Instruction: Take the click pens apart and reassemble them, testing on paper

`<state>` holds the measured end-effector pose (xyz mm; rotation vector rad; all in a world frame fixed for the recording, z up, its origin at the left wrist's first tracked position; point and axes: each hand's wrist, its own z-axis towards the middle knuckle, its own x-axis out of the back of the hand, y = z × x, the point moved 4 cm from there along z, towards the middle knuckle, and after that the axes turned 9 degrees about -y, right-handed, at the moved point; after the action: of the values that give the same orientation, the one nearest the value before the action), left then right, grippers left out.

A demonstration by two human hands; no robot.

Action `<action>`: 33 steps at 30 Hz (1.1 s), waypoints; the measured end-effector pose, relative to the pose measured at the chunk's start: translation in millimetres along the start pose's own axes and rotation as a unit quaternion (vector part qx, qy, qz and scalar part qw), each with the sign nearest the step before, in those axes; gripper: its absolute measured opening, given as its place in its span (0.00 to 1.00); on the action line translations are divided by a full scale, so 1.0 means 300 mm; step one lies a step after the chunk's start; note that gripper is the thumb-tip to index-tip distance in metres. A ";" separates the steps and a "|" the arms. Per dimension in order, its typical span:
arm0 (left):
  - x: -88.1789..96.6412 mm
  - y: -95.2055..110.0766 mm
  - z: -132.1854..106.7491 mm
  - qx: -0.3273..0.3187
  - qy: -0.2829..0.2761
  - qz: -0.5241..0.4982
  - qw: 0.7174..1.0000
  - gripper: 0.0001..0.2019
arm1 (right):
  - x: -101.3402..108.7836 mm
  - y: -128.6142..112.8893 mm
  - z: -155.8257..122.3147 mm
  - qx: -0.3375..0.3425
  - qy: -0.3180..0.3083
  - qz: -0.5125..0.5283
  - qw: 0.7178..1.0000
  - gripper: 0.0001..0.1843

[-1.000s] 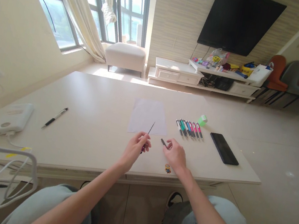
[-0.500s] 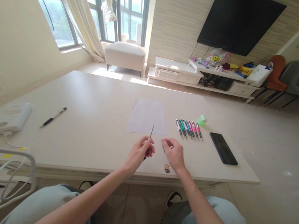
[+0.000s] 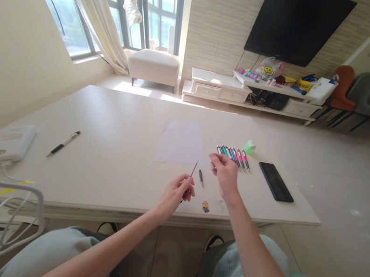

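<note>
on my feed, my left hand [image 3: 173,196] pinches a thin pen [image 3: 192,171] at lower middle; my right hand [image 3: 225,172], empty and half curled, sits just beside the row of pens [image 3: 234,158], right of the paper sheet [image 3: 180,142].

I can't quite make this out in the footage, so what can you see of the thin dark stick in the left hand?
The thin dark stick is slender and straight, possibly a pen refill or pen part, though the picture doesn't settle that. It looks like dark metal or plastic, and a small pink-purple piece shows at its lower end, below the fingers. The left hand grips it near that end. Its upper tip tilts up and forward, towards a sheet of white paper. Only the hand appears to touch it.
</note>
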<state>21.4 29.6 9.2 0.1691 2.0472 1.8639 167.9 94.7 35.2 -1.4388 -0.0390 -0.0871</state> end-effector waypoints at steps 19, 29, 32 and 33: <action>0.072 0.037 -0.007 -0.014 0.081 -0.012 0.997 0.16 | -0.102 0.131 -0.049 -0.009 -0.058 -0.528 0.847 0.09; 0.031 -0.006 -0.003 0.008 0.016 -0.026 0.999 0.17 | -0.120 0.008 -0.105 -0.006 -0.190 -0.070 0.979 0.19; 0.021 -0.009 -0.006 0.004 0.013 -0.024 1.000 0.17 | -0.135 0.011 -0.119 -0.026 -0.189 -0.024 0.981 0.17; 0.018 -0.010 -0.007 0.005 0.011 -0.021 1.000 0.17 | -0.132 0.014 -0.114 -0.032 -0.181 -0.012 0.983 0.17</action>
<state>16.1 28.9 5.5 0.1084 2.0586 1.8398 127.8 62.9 23.3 -1.5024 -0.3546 0.1570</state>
